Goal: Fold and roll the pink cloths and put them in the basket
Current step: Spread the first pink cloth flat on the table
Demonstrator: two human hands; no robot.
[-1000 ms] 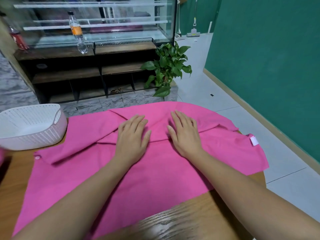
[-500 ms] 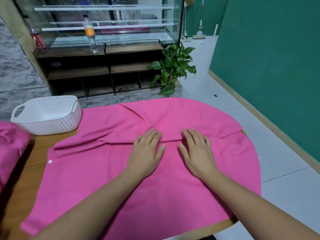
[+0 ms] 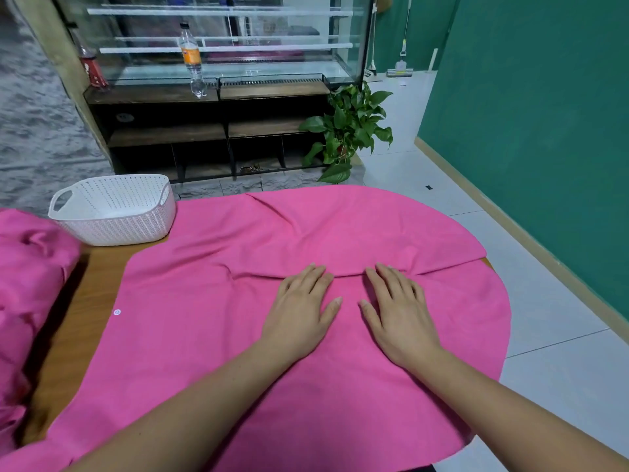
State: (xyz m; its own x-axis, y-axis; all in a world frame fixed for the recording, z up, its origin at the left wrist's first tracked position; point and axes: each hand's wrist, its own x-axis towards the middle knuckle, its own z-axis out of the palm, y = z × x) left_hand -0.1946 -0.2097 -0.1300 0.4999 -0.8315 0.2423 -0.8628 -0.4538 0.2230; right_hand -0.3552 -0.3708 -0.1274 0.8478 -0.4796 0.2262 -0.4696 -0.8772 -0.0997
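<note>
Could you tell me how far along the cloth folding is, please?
Done: the large spread pink cloth has its far edge folded over. In hand: left hand and right hand press flat at that fold. Left: rolling it, folding the crumpled pink cloth heap; the white perforated plastic basket shows nothing inside.

Left hand [image 3: 299,315] and right hand [image 3: 399,316] slid back nearer.

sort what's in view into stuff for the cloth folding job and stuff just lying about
For the job: spread pink cloth; bunched pink cloth at the left; white basket; left hand and right hand, both flat on the spread cloth.

Just lying about: orange-label bottle; red bottle; potted plant; mop.
</note>
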